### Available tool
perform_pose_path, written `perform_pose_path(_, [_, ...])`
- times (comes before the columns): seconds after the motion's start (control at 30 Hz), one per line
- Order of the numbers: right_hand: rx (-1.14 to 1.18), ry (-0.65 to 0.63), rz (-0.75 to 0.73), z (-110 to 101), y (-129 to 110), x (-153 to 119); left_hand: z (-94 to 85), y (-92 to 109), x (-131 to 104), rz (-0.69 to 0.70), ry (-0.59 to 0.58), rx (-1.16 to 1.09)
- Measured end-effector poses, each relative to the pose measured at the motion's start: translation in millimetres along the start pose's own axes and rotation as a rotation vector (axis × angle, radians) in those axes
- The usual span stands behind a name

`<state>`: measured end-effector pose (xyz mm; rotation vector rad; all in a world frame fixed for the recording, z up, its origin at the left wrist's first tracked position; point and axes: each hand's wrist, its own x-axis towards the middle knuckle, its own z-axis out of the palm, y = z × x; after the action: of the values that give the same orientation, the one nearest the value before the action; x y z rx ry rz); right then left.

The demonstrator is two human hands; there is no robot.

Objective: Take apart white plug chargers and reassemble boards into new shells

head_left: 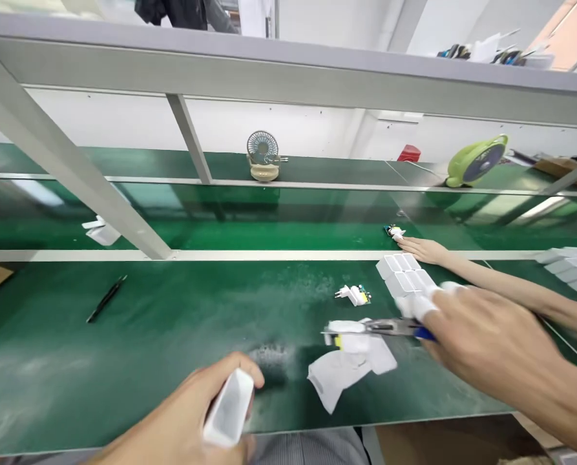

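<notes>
My left hand [186, 403], low in the view near the table's front edge, is wrapped round a white, open-ended plastic housing [230, 410]. In my right hand [486, 336], blurred by motion and with white covers on some fingertips, is a pair of pliers [389, 327] with a blue handle. The jaws lie over a white part with a yellow piece [338, 341]; whether they grip it I cannot tell. Beneath lies a crumpled white sheet or glove [331, 378]. Just behind sits a white plug with a small circuit board [353, 295].
Another person's hand [424, 250] touches a small board [392, 230] on the green belt [278, 234]. White open boxes [407, 271] stand at right. A black pen-like tool [106, 298] lies at left. A slanted post [75, 148] and shelf [288, 71] stand ahead.
</notes>
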<state>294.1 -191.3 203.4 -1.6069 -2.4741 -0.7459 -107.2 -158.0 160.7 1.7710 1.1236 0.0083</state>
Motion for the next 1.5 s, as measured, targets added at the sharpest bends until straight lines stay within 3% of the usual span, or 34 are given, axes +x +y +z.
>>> perform_pose_path(0.07, [-0.033, -0.134, -0.090, 16, -12, 15, -5.6, 9, 21, 0.062, 0.027, 0.076])
perform_pose_path(0.1, [-0.031, -0.205, -0.104, 25, -19, 23, -8.4, 8, 35, 0.153, 0.102, 0.116])
perform_pose_path(0.2, [0.022, -0.379, -0.125, 50, -39, 43, -13.1, -12, 77, 0.349, 0.304, 0.237])
perform_pose_path(0.37, [0.073, -0.348, -0.211, 88, -57, 59, -3.5, -52, 134, 0.384, 0.405, 0.181])
perform_pose_path(0.53, [0.045, -0.374, -0.179, 112, -50, 58, 4.5, -68, 163, 0.438, 0.419, 0.122])
perform_pose_path(0.67, [0.004, -0.373, -0.088, 113, -37, 49, -2.3, -68, 158, 0.477, 0.512, 0.134])
perform_pose_path(0.77, [-0.005, -0.307, -0.052, 107, -32, 42, -8.5, -55, 141, 0.531, 0.660, 0.122])
perform_pose_path(0.83, [-0.005, -0.283, -0.049, 104, -33, 39, -8.2, -43, 130, 0.595, 0.698, 0.118])
perform_pose_path(1.0, [0.013, -0.209, -0.050, 97, -45, 42, 12.1, -16, 118, 0.764, 0.603, 0.097])
perform_pose_path(1.13, [0.024, -0.106, -0.037, 87, -57, 46, 33.2, 0, 118, 0.736, 0.507, 0.057])
perform_pose_path(1.33, [-0.019, 0.065, -0.068, 80, -69, 39, 46.1, 16, 118, 0.770, 0.559, -0.052])
perform_pose_path(1.5, [-0.084, 0.112, -0.102, 78, -71, 29, 48.9, 21, 118, 0.834, 0.615, -0.126])
